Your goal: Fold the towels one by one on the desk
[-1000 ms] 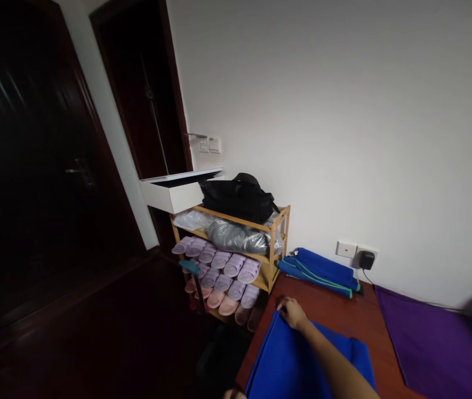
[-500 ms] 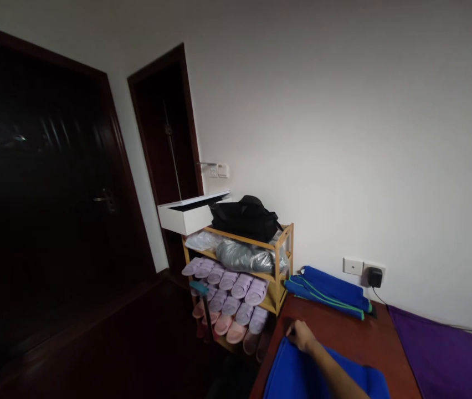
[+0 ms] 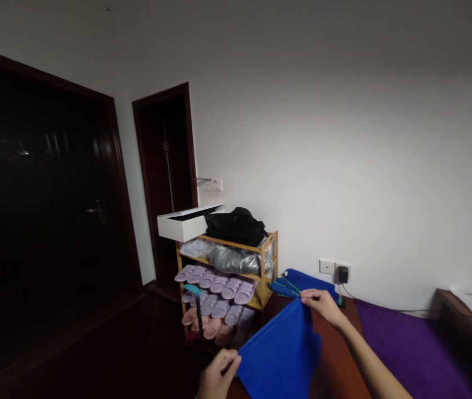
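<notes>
A plain blue cloth (image 3: 280, 349) hangs stretched between my two hands over the reddish-brown table (image 3: 338, 354). My left hand (image 3: 218, 372), at the bottom of the view, pinches its near left corner. Its upper right corner is between the thumb and fingers of my right hand (image 3: 319, 303). The lower part of the cloth runs out of view. Behind my right hand lies a folded blue cloth with green edging (image 3: 308, 281), against the wall and partly covered by the hand.
A wooden shoe rack (image 3: 266, 271) with several slippers stands left of the table, topped by a black bag (image 3: 236, 226) and a white box (image 3: 181, 227). A purple cloth (image 3: 410, 349) covers the right side. A black plug adapter (image 3: 343, 274) sits in the wall socket.
My right hand has lifted the blue cloth off the table. My left hand has come into view, pinching another corner. The camera has turned slightly right and up.
</notes>
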### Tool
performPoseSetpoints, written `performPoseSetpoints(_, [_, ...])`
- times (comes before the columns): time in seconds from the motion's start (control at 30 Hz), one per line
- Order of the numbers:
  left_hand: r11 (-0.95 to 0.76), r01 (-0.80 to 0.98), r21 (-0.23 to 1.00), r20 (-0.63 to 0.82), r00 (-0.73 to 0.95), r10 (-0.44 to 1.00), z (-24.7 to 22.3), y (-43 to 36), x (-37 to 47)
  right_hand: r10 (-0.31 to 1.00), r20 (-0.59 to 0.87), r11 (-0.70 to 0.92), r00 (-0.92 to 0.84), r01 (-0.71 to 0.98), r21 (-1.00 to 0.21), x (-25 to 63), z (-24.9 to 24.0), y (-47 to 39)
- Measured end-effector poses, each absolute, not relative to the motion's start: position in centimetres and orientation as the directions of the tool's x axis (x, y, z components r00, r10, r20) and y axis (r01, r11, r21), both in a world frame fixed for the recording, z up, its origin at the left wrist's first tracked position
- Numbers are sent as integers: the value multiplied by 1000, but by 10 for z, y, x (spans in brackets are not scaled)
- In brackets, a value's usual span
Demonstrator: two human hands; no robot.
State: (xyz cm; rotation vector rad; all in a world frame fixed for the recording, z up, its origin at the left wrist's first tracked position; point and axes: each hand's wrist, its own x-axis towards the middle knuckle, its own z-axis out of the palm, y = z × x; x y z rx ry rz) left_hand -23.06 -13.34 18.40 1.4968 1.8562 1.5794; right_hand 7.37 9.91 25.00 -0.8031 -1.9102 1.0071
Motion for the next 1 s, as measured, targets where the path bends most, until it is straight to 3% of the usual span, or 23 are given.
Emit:
performPoseSetpoints(0.23, [-438,483,758,616,-311,724,305,-142,-205,852,463,489,-243,53,-871,166,316,11])
performPoseSetpoints(0.43, [-522,383,762,618,-191,762,363,-132,-175,869,488,493,-82,68,-867,210,343,-48])
performPoseSetpoints(0.8, [-503,212,838,511,23,859,386,-126,-140,904,417,407,93,110,-907,271,347,-111])
performPoseSetpoints(1.0, [-502,250,828,489,114,865,387,-132,-131,829,551,529,88,191,-827,283,346,-133])
